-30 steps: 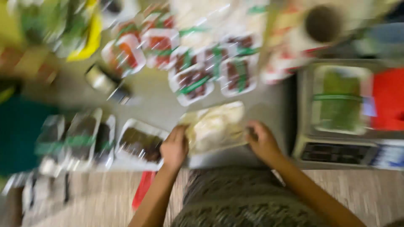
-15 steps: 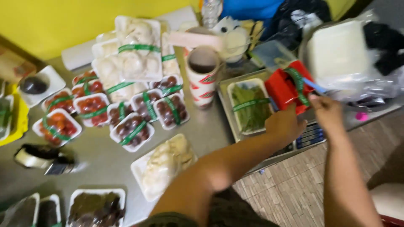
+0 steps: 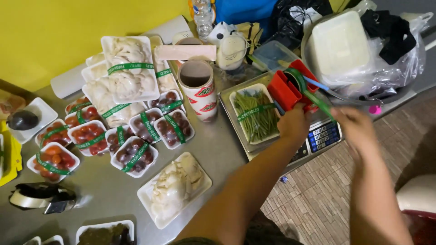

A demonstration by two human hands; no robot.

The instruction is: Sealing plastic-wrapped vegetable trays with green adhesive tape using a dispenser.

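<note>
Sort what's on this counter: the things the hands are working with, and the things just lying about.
In use: left hand on red tape dispenser; right hand pulling green tape.

Lying about: bean tray, scale, tomato trays, paper cup.

Single head-worn view, looking steeply down over own forearms onto steel table (image 3: 213,154). Faces yellow wall (image 3: 50,36) at top, tiled floor (image 3: 318,190) at bottom right. Close range, arm's reach. Frame rotated, table edge running diagonally.

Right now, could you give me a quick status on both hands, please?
Left hand gripping red tape dispenser on the scale. Right hand pulling green tape. Tray of green beans beside dispenser.
</note>
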